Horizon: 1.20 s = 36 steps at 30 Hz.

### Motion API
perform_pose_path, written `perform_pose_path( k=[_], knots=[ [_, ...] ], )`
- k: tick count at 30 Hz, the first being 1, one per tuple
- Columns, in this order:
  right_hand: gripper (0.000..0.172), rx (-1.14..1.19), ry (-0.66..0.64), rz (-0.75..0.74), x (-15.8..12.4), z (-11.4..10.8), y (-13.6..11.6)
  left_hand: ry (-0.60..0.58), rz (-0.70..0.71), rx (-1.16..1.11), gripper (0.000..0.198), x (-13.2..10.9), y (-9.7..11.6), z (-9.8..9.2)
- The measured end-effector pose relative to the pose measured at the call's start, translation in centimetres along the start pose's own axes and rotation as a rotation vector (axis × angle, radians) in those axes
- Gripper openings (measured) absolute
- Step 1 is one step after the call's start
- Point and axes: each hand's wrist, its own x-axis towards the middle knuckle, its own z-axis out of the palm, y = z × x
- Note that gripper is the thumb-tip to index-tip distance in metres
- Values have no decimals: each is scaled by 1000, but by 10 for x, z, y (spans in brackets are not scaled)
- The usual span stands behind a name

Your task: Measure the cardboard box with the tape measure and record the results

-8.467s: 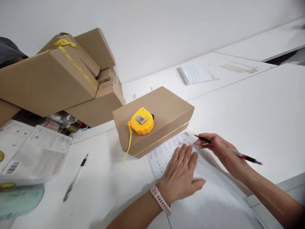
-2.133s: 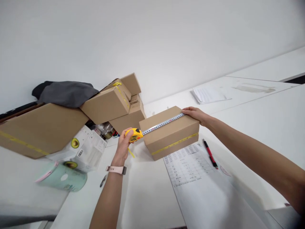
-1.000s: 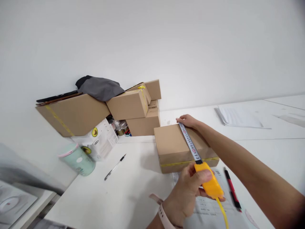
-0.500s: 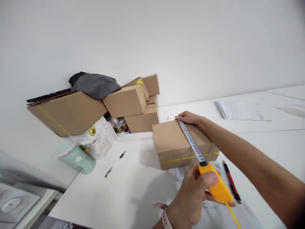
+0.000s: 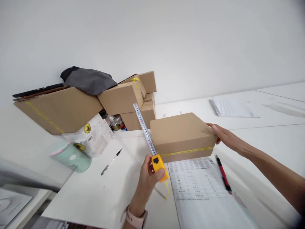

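Note:
My left hand (image 5: 149, 175) is closed round a yellow tape measure (image 5: 160, 167), in front of the box's left end. Its metal blade (image 5: 145, 128) sticks out up and to the left, past the box's left side and in front of the stacked cartons. A closed cardboard box (image 5: 181, 130) with a yellow strip along its front lies on the table. My right hand (image 5: 221, 135) grips the right end of this box, fingers at the back corner and thumb near the edge. A yellow cord hangs from the tape measure's case.
A printed sheet (image 5: 195, 184) lies in front of the box, with a red and black pen (image 5: 224, 175) at its right. Another pen (image 5: 111, 161) lies left. Stacked cartons (image 5: 119, 98), a green canister (image 5: 71, 157) and papers (image 5: 231, 107) stand or lie farther back.
The tape blade has come off the box top and swung left with my left hand. My right hand has moved from the box's back edge to its right end.

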Motion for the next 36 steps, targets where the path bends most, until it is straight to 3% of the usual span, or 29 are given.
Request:
perform_pose_path(
  k=[4, 8, 12, 15, 18, 21, 27, 36],
  knots=[
    [69, -23, 106, -24, 12, -2, -33, -2, 74, -40, 50, 31, 31, -8],
    [57, -228, 169, 1, 44, -9, -63, -3, 108, 18, 50, 56, 59, -8],
    [50, -499, 274, -197, 80, -4, -78, 38, 131, 73, 48, 62, 68, 3],
    [39, -504, 204, -275, 100, 4, -85, 21, 145, 128, 50, 49, 61, 24],
    [35, -517, 215, -236, 112, 16, -91, -179, 24, 83, 57, 33, 44, 49],
    [42, -541, 278, -217, 115, 25, -93, -332, -116, -30, 66, 26, 21, 68],
    [57, -536, 274, -204, 113, 28, -97, -333, -236, -76, 69, 27, -13, 83],
    [56, -599, 299, -152, 121, 33, -99, -359, -284, -30, 62, 18, -29, 89]
  ],
)
